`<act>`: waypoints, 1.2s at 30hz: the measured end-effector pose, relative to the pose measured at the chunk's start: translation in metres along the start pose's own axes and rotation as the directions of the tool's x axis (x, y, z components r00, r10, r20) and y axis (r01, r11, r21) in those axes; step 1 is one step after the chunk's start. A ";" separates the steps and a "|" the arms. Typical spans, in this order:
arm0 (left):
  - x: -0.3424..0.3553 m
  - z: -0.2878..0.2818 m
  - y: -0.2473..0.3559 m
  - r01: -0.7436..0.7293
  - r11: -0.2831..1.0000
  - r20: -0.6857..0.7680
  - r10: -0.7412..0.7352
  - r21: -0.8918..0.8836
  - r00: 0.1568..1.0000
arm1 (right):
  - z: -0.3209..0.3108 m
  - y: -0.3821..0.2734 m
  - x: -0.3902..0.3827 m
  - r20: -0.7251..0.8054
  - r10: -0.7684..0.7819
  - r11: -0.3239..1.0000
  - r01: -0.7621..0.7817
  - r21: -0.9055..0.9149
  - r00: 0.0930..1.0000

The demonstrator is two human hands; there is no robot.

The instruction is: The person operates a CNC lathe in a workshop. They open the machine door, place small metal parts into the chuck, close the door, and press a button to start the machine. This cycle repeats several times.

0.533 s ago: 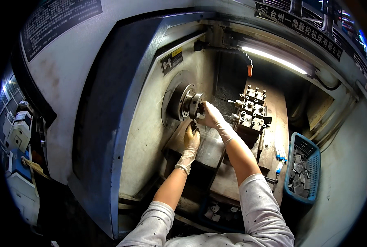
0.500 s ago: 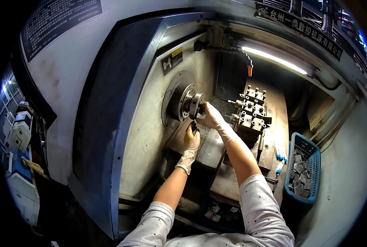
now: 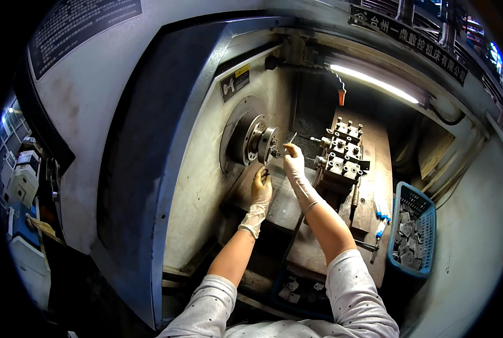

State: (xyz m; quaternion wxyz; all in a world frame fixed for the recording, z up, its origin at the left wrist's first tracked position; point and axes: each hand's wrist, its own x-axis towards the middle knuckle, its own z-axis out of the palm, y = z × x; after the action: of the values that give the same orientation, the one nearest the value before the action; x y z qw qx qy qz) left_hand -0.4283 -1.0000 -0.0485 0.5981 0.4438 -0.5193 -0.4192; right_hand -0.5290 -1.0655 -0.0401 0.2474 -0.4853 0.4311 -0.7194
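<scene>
My right hand, in a thin pale glove, is pinched beside the front of the lathe chuck. A thin, bright metal piece sticks up at its fingertips, seen nearly edge-on. Just below the chuck, my left hand is closed, its glove stained yellowish at the fingers; what it holds, if anything, is hidden. The chuck's jaws face right, toward the right hand, which is a little apart from them.
A tool block with several clamped tools stands right of my hands. A blue basket of flat metal pieces is farther right, near blue-tipped tools. Another container of metal pieces sits low in front. An orange-tipped nozzle hangs behind.
My right hand has drawn back from the chuck face, rightward, and the thin metal piece now shows at its fingertips. The left hand stays below the chuck, its fingers curled closer.
</scene>
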 end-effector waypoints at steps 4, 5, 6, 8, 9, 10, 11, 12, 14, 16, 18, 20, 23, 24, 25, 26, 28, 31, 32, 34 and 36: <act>-0.006 -0.007 -0.007 0.067 0.994 -0.016 -0.069 -0.085 0.998 | 0.009 -0.045 0.002 -0.002 0.387 0.788 -0.329 0.521 0.922; -0.009 -0.007 -0.008 0.073 0.996 -0.012 -0.074 -0.054 0.997 | 0.007 -0.045 0.003 0.007 0.420 0.738 -0.346 0.580 0.907; -0.012 -0.009 -0.004 0.084 0.996 -0.010 -0.085 -0.024 0.996 | 0.006 -0.046 0.003 0.019 0.458 0.683 -0.365 0.633 0.889; -0.019 -0.009 0.007 0.143 0.989 -0.027 -0.144 -0.039 0.989 | 0.000 -0.049 0.003 0.036 0.406 0.801 -0.374 0.467 0.913; -0.018 -0.013 0.003 0.065 0.998 -0.030 -0.065 -0.009 0.997 | 0.005 -0.056 0.001 0.035 0.371 0.885 -0.364 0.290 0.928; -0.017 -0.013 -0.005 -0.014 1.000 -0.021 0.014 0.016 1.000 | 0.003 -0.043 0.004 0.123 0.227 0.970 -0.236 0.057 0.966; -0.015 -0.012 -0.013 -0.092 0.995 -0.010 0.093 0.040 0.996 | 0.001 -0.030 0.006 0.241 0.103 0.985 -0.065 -0.163 0.965; -0.014 -0.013 -0.015 -0.093 0.995 -0.020 0.093 0.023 0.995 | 0.002 -0.037 0.004 0.382 0.176 0.959 -0.070 -0.276 0.907; -0.009 -0.013 -0.022 -0.092 0.996 -0.053 0.092 -0.015 0.994 | 0.008 -0.049 -0.007 0.432 0.152 0.903 0.053 -0.426 0.889; -0.001 -0.014 -0.034 -0.094 0.994 -0.107 0.088 -0.060 0.990 | 0.009 -0.053 -0.010 0.475 0.047 0.822 0.236 -0.518 0.879; -0.004 -0.018 -0.037 -0.071 0.997 -0.151 0.070 -0.001 0.986 | 0.004 -0.055 -0.008 0.517 -0.010 0.735 0.357 -0.577 0.856; -0.009 -0.027 -0.028 -0.032 0.999 -0.200 0.037 0.028 0.979 | 0.009 -0.058 -0.009 0.472 0.044 0.761 0.276 -0.587 0.880; -0.011 -0.034 -0.015 -0.035 0.999 -0.219 0.036 0.009 0.975 | 0.014 -0.076 -0.011 0.432 0.080 0.835 0.176 -0.521 0.898; -0.010 -0.034 -0.011 -0.057 0.997 -0.197 0.068 0.061 0.978 | 0.013 -0.071 -0.007 0.413 0.100 0.844 0.143 -0.516 0.905; -0.008 -0.033 -0.009 -0.079 0.991 -0.173 0.098 0.111 0.980 | 0.011 -0.067 -0.004 0.394 0.121 0.852 0.109 -0.512 0.911; -0.006 -0.030 -0.006 -0.166 0.967 -0.153 0.197 0.194 0.968 | 0.010 -0.063 -0.002 0.399 0.158 0.871 0.063 -0.488 0.903; -0.002 -0.025 0.001 -0.331 0.877 -0.115 0.390 0.349 0.913 | 0.013 -0.061 -0.004 0.362 0.129 0.884 0.058 -0.465 0.923; 0.005 -0.014 0.023 -0.409 0.722 -0.107 0.552 0.559 0.827 | 0.015 -0.062 -0.004 0.346 0.128 0.907 0.031 -0.420 0.930; 0.011 -0.012 0.023 -0.318 0.719 -0.129 0.491 0.618 0.861 | 0.015 -0.066 -0.004 0.354 0.139 0.921 0.011 -0.389 0.925; 0.018 -0.009 0.032 -0.184 0.714 -0.146 0.375 0.676 0.916 | 0.016 -0.070 -0.007 0.354 0.142 0.939 -0.013 -0.344 0.924; 0.024 -0.007 0.036 -0.120 0.718 -0.161 0.310 0.685 0.937 | 0.017 -0.062 -0.005 0.331 0.148 0.908 0.004 -0.419 0.932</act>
State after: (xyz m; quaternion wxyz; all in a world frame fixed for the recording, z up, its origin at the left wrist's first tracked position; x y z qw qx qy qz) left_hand -0.4173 -1.0132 -0.0081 0.5088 0.6152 -0.5981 -0.0701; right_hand -0.5071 -1.0369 0.0134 0.2399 -0.6317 0.5392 -0.5026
